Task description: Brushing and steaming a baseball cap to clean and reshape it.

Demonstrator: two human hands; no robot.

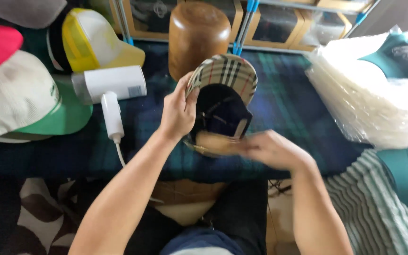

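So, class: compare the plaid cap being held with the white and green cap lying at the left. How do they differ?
The plaid cap is checked tan with a dark inside; the white and green cap is plain white with a green brim. The plaid cap is held up, underside showing, by the left hand and the blurred right hand; the white and green cap rests untouched, crown up. Both are brimmed caps.

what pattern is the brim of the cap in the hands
Tan plaid with dark and red stripes on the cap brim, seen in the head view.

single head cam, looks steeply down, close over hands at plaid-covered table (pixel 298 94).
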